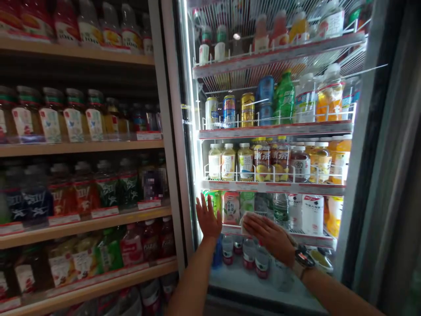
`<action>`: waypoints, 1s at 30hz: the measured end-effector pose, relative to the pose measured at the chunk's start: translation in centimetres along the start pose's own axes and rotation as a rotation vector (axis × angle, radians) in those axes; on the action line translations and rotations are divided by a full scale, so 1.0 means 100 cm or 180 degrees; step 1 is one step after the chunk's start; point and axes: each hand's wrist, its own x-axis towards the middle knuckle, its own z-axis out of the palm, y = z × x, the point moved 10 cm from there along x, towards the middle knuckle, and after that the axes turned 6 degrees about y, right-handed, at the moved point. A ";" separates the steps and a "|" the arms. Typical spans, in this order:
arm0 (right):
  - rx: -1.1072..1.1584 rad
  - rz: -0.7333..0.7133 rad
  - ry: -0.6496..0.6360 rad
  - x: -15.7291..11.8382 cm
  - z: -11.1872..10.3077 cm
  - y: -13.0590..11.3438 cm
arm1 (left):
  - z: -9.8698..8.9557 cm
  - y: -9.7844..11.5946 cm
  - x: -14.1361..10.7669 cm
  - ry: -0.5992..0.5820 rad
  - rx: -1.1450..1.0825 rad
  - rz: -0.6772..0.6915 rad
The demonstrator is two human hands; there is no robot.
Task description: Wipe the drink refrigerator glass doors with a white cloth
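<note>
Shop drinks cooler [276,131] with a glass door [360,145], both hands on the glass.

White cloth [247,221] lies pressed under the flat right hand [268,237]; the left hand [208,218] rests apart, fingers spread, near the door's left edge. Bottled drinks [230,162] stand behind; wooden shelves [79,149] run left.

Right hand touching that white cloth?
Touching: the head view shows the right hand lying flat over the white cloth, with the fingers on it and no gap.
</note>
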 end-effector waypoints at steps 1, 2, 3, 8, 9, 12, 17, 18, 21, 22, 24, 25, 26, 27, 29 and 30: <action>0.0009 -0.0024 -0.0005 0.018 -0.003 0.006 | 0.000 0.000 -0.001 0.0009 -0.0017 -0.0004; 0.0007 -0.0005 -0.0007 0.037 -0.006 0.012 | 0.001 0.000 -0.002 0.0011 -0.0036 -0.0020; -0.0004 0.0053 0.0007 0.058 -0.009 0.020 | 0.001 -0.001 -0.003 0.0008 -0.0056 -0.0051; -0.0093 0.0502 0.0280 0.144 -0.016 0.044 | -0.009 -0.004 0.000 -0.0118 -0.0132 -0.0075; -0.0098 0.0525 0.0311 0.153 -0.015 0.043 | -0.012 -0.005 0.003 -0.0179 -0.0150 -0.0006; -0.0143 0.0537 0.0427 0.167 -0.009 0.034 | -0.019 -0.015 0.016 -0.0301 -0.0206 0.0260; -0.0245 0.0450 0.0409 0.160 0.012 -0.002 | -0.015 -0.039 0.028 -0.0240 -0.0030 0.0558; -0.0238 0.0379 0.0372 0.153 0.019 -0.014 | -0.012 -0.041 0.027 -0.0249 -0.0023 0.0620; -0.0160 0.0142 0.0324 0.118 0.042 -0.053 | -0.007 -0.043 0.022 -0.0298 -0.0075 0.0665; -0.0120 0.0071 0.0300 0.103 0.049 -0.066 | -0.006 -0.043 0.020 -0.0316 -0.0097 0.0658; -0.0024 -0.0034 0.0218 0.074 0.060 -0.086 | -0.006 -0.042 0.019 -0.0345 -0.0112 0.0647; 0.0022 -0.0073 0.0158 0.063 0.063 -0.092 | -0.007 -0.042 0.019 -0.0348 -0.0097 0.0641; 0.0062 -0.0117 0.0104 0.056 0.064 -0.095 | -0.007 -0.042 0.019 -0.0344 -0.0075 0.0637; 0.0093 -0.0166 0.0063 0.054 0.062 -0.095 | -0.008 -0.042 0.019 -0.0333 -0.0054 0.0632; 0.0100 -0.0221 0.0017 0.068 0.052 -0.083 | -0.008 -0.042 0.020 -0.0319 -0.0044 0.0619; 0.0081 -0.0214 0.0009 0.082 0.045 -0.071 | -0.008 -0.041 0.020 -0.0327 -0.0067 0.0623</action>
